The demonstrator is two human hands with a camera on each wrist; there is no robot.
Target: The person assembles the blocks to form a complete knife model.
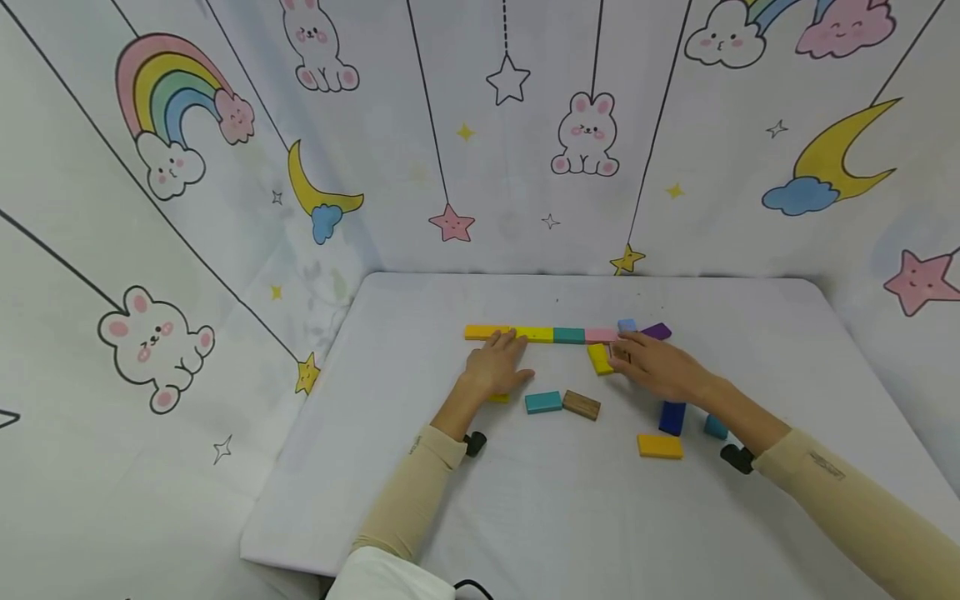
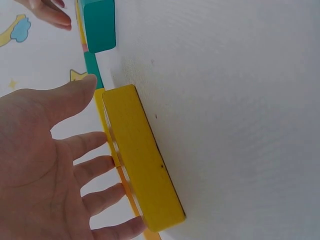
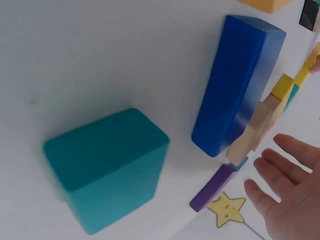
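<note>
A straight row of blocks joins an orange block (image 1: 477,332), a yellow block (image 1: 535,335), a teal block (image 1: 569,336) and a pink block (image 1: 598,335) end to end. My left hand (image 1: 492,367) reaches over a loose yellow block (image 2: 142,160), its spread fingertips at the row's orange and yellow blocks. Toward the pink end, my right hand (image 1: 663,365) has its fingers extended, partly covering a second loose yellow block (image 1: 599,359) and a plain wood block (image 3: 252,132). Just beyond those fingers lie a light blue block (image 1: 626,325) and a purple block (image 1: 657,331).
Nearer me lie a turquoise block (image 1: 543,402), a brown wood-grain block (image 1: 581,405), a dark blue block (image 1: 672,417) and an orange-yellow block (image 1: 660,447). Another teal block (image 3: 105,170) sits below the right wrist. Printed cloth walls rise behind the white table (image 1: 360,467).
</note>
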